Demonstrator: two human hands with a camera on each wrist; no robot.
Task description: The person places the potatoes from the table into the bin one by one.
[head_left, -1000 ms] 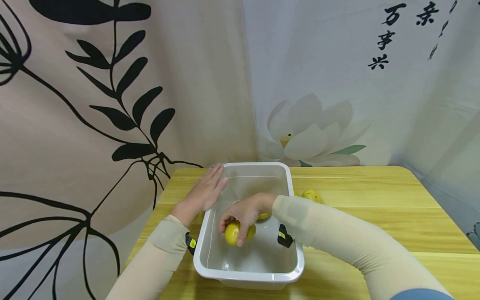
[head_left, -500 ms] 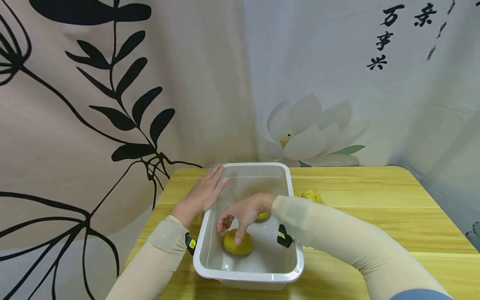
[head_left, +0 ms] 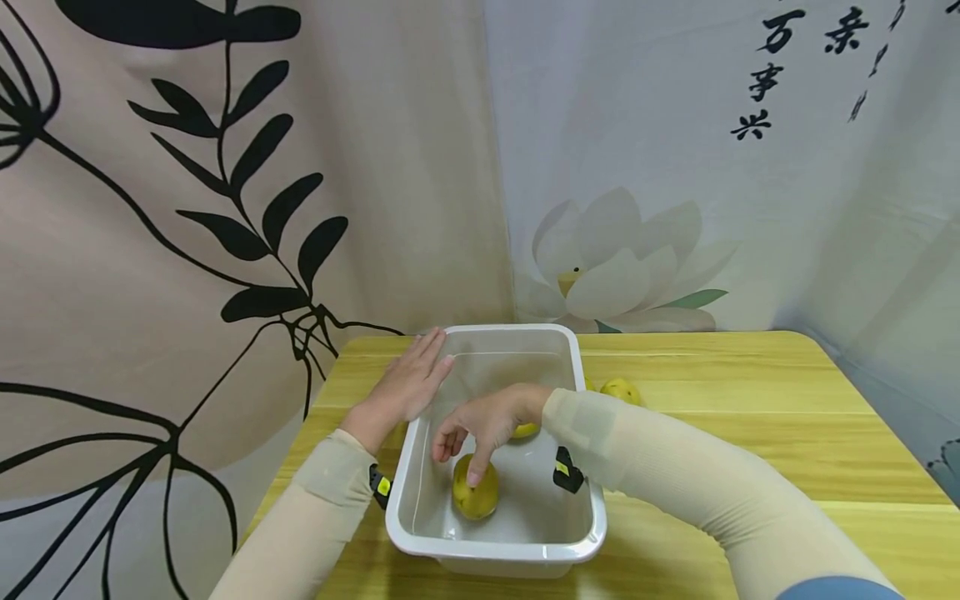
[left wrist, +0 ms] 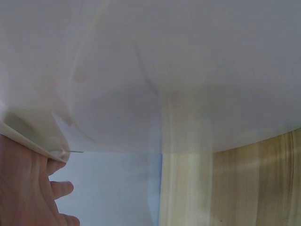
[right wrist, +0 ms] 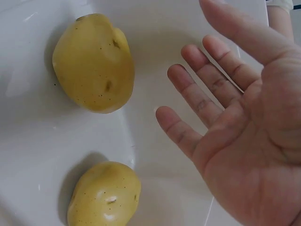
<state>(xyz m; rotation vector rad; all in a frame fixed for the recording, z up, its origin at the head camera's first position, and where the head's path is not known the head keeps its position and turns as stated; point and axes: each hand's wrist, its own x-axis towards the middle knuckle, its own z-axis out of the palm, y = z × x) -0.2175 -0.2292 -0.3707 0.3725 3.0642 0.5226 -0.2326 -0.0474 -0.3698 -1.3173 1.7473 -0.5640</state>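
A yellow potato (head_left: 474, 498) lies on the floor of the white plastic bin (head_left: 495, 552). Just above it is my right hand (head_left: 491, 423), its fingers loosely extended and holding nothing. In the right wrist view, the palm of that hand (right wrist: 254, 127) faces two potatoes, a larger one (right wrist: 94, 66) and a smaller one (right wrist: 106, 195), both apart from the fingers. Part of the second potato (head_left: 525, 431) shows behind my right wrist in the head view. My left hand (head_left: 405, 379) rests with straight fingers on the bin's left rim; the left wrist view shows mostly the outer wall (left wrist: 164, 70).
The bin stands on a wooden table (head_left: 750, 417). Beyond its right wall lies another potato (head_left: 621, 390), with a further yellow piece (head_left: 589, 384) mostly hidden beside it. A printed curtain (head_left: 420, 167) hangs behind the table's back edge.
One second ago my right hand gripped the potato. Its fingers have let go; the potato has dropped to the bin floor and turned lengthwise. My left hand has stayed in place.
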